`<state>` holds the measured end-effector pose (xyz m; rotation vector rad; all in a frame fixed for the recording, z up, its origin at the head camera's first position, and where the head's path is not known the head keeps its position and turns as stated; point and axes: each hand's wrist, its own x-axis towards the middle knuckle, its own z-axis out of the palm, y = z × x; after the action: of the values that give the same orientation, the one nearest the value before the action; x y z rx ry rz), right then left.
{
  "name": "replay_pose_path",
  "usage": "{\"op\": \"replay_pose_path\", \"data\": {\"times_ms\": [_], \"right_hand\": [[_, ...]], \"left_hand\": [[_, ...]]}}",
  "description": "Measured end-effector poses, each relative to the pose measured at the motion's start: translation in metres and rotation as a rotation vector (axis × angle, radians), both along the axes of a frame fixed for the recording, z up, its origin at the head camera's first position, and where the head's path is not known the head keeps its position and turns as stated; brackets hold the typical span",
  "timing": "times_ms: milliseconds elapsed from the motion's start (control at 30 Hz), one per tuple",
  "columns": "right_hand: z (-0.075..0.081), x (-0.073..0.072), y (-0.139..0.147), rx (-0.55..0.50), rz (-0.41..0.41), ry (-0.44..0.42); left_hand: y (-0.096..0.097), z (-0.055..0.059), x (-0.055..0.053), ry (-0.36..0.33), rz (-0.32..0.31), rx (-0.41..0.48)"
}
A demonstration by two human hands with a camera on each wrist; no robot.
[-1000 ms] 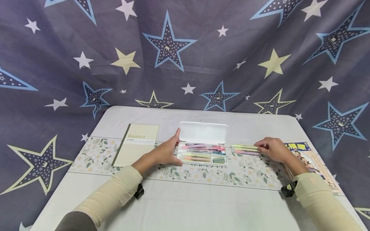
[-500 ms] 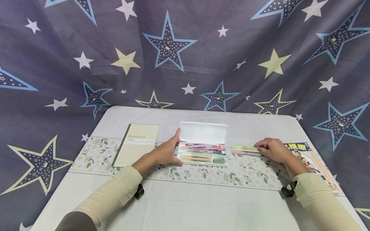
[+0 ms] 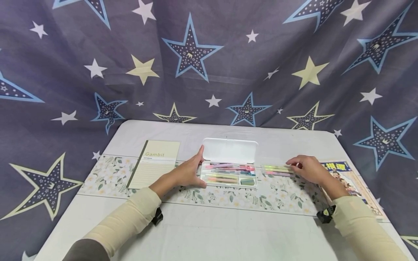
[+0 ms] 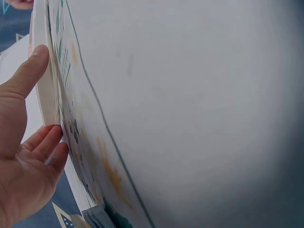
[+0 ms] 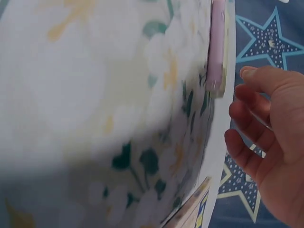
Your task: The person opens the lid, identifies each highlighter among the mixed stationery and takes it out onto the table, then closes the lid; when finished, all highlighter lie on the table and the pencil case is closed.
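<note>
**White pencil case, open, with pens; loose pens to its right; two hands in attendance**

Nearest: two cream sleeves (image 3: 122, 210), a black wrist device below each cuff, over a white table (image 3: 196, 232).

Floral runner (image 3: 228, 201), laid left to right across the table; bears the items below.

White pencil case (image 3: 232, 185), at the runner's middle. Long axis left to right, parallel to the runner. Near side, left: compartment of peach and yellow pens (image 3: 222, 179), lying lengthwise. Near side, right: small compartment with a green item (image 3: 247, 181). Far side: long compartment of mixed pens (image 3: 228, 166), pink, lilac and dark, mostly lengthwise. Lid (image 3: 230, 150) turned back along the far edge.

Left hand (image 3: 187, 173): thumb on the case's near wall, fingers bent against its left end; grips that end, thumb and forefinger wide apart.

Loose pens (image 3: 277, 169), yellow-green and lilac, side by side, just right of the case. Long axis left to right, left ends toward the case; which ends are tips cannot be told.

Right hand (image 3: 310, 168): at the loose pens' right ends, fingers loosely bent, slightly parted, holding nothing visible in the wrist view.

Notebook (image 3: 155, 163), "Gambit", left; magazine (image 3: 349, 181), right; both lengthwise near to far.

Farthest: grey star-patterned curtain (image 3: 196, 94).
</note>
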<state>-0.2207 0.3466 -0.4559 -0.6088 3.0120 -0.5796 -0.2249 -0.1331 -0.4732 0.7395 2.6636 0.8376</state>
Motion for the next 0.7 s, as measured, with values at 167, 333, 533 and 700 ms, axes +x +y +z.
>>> {"op": "replay_pose_path", "data": {"times_ms": [167, 333, 533, 700], "right_hand": [[0.003, 0.000, -0.014, 0.000, 0.041, 0.012], [0.006, -0.002, -0.029, -0.006, 0.067, 0.038], [0.007, -0.007, -0.050, -0.024, 0.092, 0.064], [0.008, -0.011, -0.067, -0.051, 0.130, 0.078]], "left_hand": [[0.000, 0.001, 0.000, -0.004, -0.003, 0.009], [0.000, 0.002, 0.001, -0.004, -0.009, 0.010], [0.001, 0.004, 0.002, 0.002, -0.001, -0.002], [0.001, 0.005, 0.003, 0.005, -0.001, -0.012]]}}
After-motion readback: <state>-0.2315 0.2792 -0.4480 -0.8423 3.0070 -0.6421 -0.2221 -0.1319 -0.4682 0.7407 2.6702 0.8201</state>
